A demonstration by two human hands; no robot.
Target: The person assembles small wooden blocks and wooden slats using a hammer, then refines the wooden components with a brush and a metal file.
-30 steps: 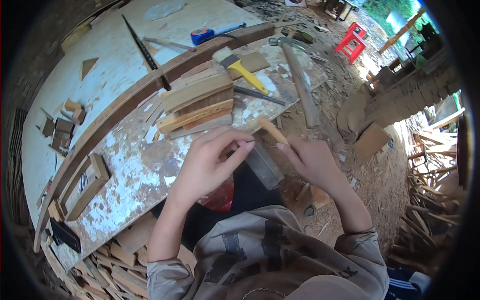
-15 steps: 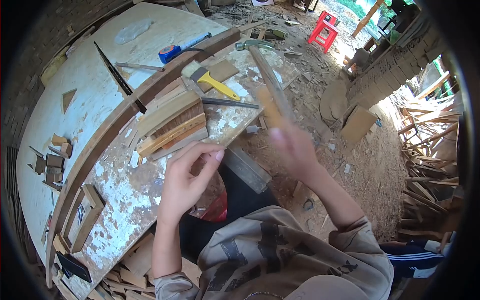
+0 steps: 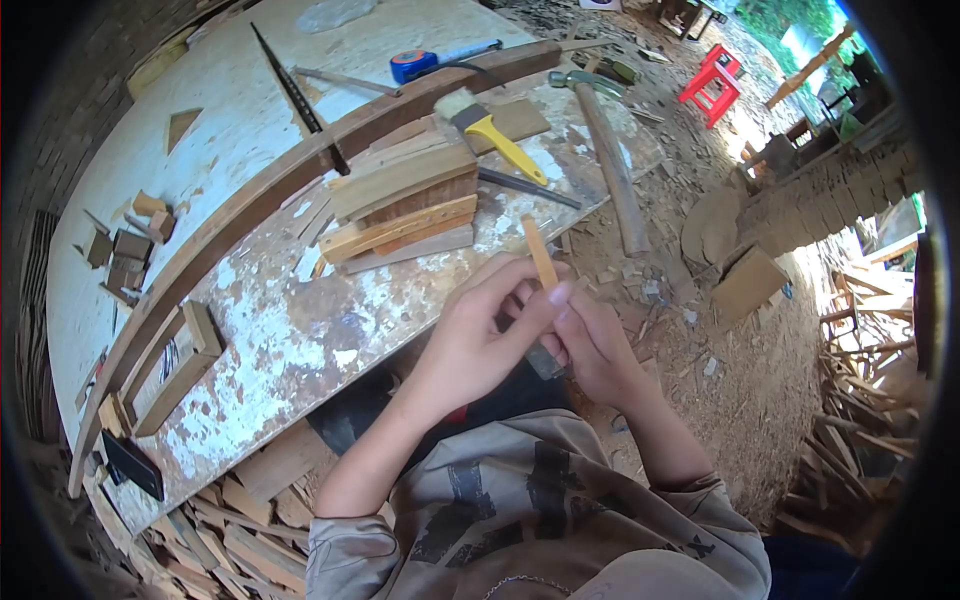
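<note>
Both hands meet just off the near edge of the tabletop (image 3: 290, 310), above the person's lap, with the strip (image 3: 539, 250) of pale wood between them. The strip stands up from the hands at a slant, its upper end free and tipped slightly toward the left. The right hand (image 3: 597, 352) has its grip closed on the strip's lower part, thumb along the near side. The left hand (image 3: 492, 325) is curled, thumb tip against the strip near its base; the fingers overlap there, so I cannot tell whether its grip is clamped on the wood or only steadies it. A grey block (image 3: 547, 364) shows in part under the hands. On the tabletop beyond them is a stack (image 3: 405, 210) of wood pieces, with a brush (image 3: 500, 143) just to its right, yellow handle slanting toward the edge, and a dark bar (image 3: 530, 187) lying below the brush. Farther right, the hammer (image 3: 608, 160) rests with its handle reaching past the edge. A long curved beam (image 3: 235, 207) sweeps behind the stack, and the blue tape (image 3: 411, 67) lies on its far side. At the left, a wooden frame (image 3: 190, 365) lies near the phone (image 3: 132, 464).
</note>
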